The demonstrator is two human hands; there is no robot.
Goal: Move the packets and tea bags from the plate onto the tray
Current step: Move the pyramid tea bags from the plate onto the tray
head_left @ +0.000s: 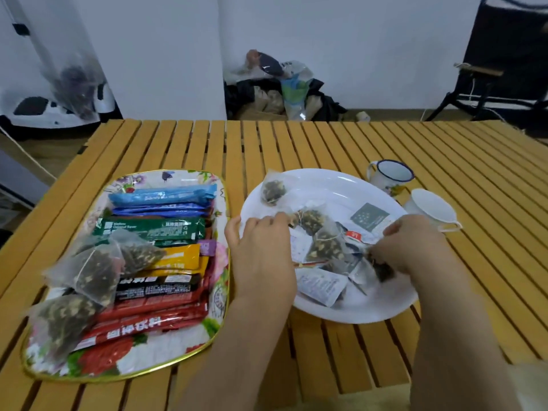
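One green packet on tray reads "Mellow Oriental flavor".

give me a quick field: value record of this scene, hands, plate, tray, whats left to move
left hand: over the plate's left edge, fingers on a tea bag
right hand: fingers pinching a tea bag on the plate
plate: white, holds tea bags and small packets
tray: floral, holds stick packets and tea bags
left to move: everything on the plate
nearby: two cups right of the plate
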